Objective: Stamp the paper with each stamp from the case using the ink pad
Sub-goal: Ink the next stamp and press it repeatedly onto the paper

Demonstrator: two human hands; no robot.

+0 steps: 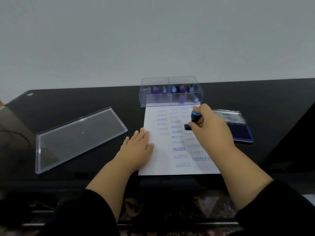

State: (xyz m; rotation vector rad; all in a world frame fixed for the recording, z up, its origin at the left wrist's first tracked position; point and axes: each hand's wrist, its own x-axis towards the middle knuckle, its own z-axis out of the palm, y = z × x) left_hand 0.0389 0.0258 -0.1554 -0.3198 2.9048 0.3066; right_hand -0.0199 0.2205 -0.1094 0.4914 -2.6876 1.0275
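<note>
Head view: right hand point(209, 123) grips a stamp point(193, 119), its base on the paper point(158, 166) among blue prints. Left hand point(139, 144), fingers straight, presses the paper's left edge. Case point(171, 91) behind; ink pad point(242, 132) open at right; lid point(80, 138) on surface point(68, 99).

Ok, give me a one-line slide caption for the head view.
Right hand presses a stamp onto the paper while the left hand steadies it.
</note>
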